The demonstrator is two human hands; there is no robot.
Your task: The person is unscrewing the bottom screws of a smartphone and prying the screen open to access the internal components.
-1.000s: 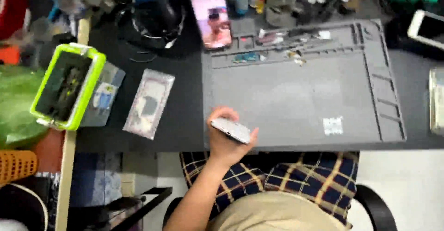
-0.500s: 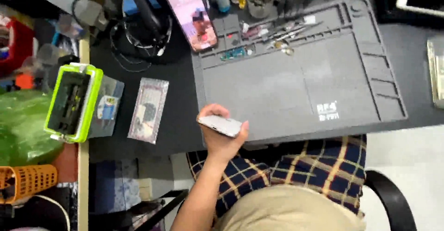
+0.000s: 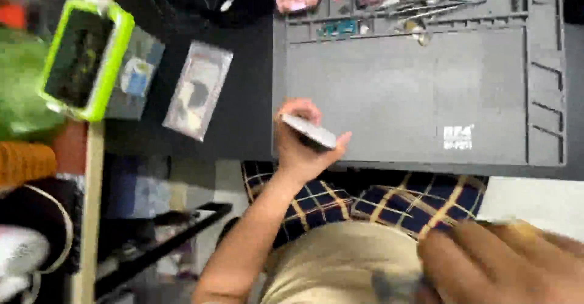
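a slim silvery-white phone lies tilted in the left hand, its long side sloping down to the right, gripped at the near edge of the grey work mat.

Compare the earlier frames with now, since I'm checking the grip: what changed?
The right hand has come into view at the lower right, blurred, close to the camera. The left hand holds the phone at the mat's near edge as before. The green case and clear bag lie where they were.
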